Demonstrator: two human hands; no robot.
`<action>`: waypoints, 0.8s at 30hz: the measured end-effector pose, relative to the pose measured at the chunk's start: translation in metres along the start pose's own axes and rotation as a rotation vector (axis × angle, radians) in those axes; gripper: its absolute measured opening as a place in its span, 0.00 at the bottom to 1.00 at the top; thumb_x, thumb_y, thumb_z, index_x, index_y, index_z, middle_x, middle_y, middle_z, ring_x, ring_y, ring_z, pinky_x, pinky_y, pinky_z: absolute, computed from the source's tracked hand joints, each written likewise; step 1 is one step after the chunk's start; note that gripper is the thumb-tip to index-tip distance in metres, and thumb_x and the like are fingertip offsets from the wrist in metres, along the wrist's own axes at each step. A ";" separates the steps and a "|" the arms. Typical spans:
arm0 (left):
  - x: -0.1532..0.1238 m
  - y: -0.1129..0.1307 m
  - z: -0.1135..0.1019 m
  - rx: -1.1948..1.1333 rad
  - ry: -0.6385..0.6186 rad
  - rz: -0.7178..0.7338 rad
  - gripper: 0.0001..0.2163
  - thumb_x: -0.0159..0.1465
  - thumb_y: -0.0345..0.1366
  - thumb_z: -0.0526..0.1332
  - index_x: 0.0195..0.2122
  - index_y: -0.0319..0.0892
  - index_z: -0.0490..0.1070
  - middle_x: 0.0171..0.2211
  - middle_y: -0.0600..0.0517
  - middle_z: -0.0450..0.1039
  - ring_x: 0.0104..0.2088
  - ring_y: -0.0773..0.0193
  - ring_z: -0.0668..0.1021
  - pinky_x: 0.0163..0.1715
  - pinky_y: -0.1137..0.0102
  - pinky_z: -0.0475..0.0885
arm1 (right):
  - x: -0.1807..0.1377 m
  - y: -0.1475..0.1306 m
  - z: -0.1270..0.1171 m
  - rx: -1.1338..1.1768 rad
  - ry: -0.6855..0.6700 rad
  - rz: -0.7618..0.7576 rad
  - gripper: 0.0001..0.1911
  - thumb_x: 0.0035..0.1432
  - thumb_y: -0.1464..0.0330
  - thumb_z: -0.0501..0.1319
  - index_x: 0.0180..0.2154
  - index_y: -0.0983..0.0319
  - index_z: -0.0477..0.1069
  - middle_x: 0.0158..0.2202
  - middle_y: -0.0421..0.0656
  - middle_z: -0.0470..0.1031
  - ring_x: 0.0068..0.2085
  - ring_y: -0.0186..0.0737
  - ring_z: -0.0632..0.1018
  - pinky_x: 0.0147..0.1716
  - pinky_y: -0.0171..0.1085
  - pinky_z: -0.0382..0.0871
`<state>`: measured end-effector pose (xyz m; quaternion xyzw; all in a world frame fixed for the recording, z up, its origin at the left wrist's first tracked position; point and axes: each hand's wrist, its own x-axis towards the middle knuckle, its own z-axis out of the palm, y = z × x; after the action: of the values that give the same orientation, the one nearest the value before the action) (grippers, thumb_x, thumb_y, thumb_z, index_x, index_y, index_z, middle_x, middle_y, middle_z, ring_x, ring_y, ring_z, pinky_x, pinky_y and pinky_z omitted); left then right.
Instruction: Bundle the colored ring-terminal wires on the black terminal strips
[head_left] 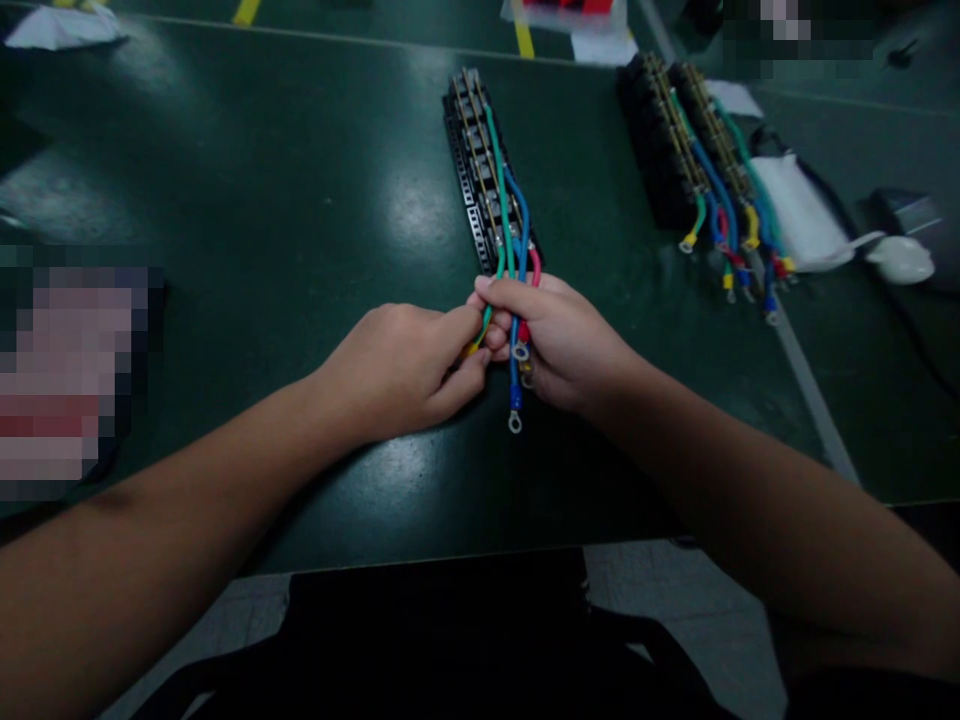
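A long black socket strip (pixel 477 165) with brass-coloured bars lies on the dark green table, its near end toward me. Green, blue and red wires (pixel 523 225) run from it into my hands. My left hand (pixel 420 355) pinches a green wire (pixel 486 322) close to its yellow-sleeved end. Around the wires, my right hand (pixel 566 335) is closed, its thumb lying over them. A blue-sleeved ring terminal (pixel 514 410) hangs below the fingers, and a red-sleeved ring terminal (pixel 521 345) shows just above it. Part of the bundle is hidden by my fingers.
Two similar wired strips (pixel 686 145) lie at the back right, their ring terminals pointing toward me. Beyond them are a white packet (pixel 799 210), a white rounded object (pixel 900 260) and a dark cable. A blurred-out object (pixel 71 370) is at the left. The table's front edge runs below my hands.
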<state>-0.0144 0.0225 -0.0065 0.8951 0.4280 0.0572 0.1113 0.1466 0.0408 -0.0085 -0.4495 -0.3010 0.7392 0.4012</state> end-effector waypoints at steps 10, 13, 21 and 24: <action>0.000 0.001 -0.001 -0.001 -0.005 0.000 0.16 0.71 0.42 0.48 0.49 0.41 0.71 0.29 0.47 0.76 0.25 0.57 0.74 0.27 0.63 0.64 | 0.001 0.001 -0.001 0.023 -0.011 0.004 0.17 0.68 0.73 0.62 0.25 0.63 0.68 0.17 0.35 0.62 0.18 0.28 0.64 0.20 0.28 0.62; 0.000 0.000 0.000 0.001 0.007 0.009 0.15 0.71 0.42 0.49 0.49 0.41 0.70 0.28 0.48 0.76 0.25 0.57 0.74 0.27 0.63 0.64 | 0.002 0.002 -0.001 0.026 -0.020 -0.002 0.17 0.67 0.73 0.63 0.25 0.63 0.67 0.17 0.34 0.62 0.18 0.27 0.64 0.19 0.27 0.62; 0.000 -0.001 0.002 -0.021 0.015 0.008 0.15 0.70 0.42 0.49 0.47 0.42 0.71 0.27 0.48 0.73 0.23 0.56 0.72 0.27 0.61 0.63 | 0.002 0.001 0.000 0.038 -0.011 0.003 0.17 0.67 0.74 0.62 0.25 0.62 0.66 0.17 0.34 0.62 0.17 0.27 0.63 0.19 0.27 0.63; 0.000 -0.001 0.002 -0.027 0.018 0.009 0.14 0.70 0.42 0.48 0.46 0.44 0.71 0.26 0.49 0.72 0.23 0.57 0.71 0.27 0.61 0.62 | 0.002 0.001 0.000 0.045 -0.014 0.008 0.18 0.69 0.74 0.60 0.25 0.63 0.67 0.16 0.34 0.61 0.17 0.27 0.63 0.19 0.27 0.62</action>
<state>-0.0147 0.0227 -0.0083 0.8949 0.4241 0.0716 0.1192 0.1460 0.0417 -0.0103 -0.4364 -0.2853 0.7506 0.4059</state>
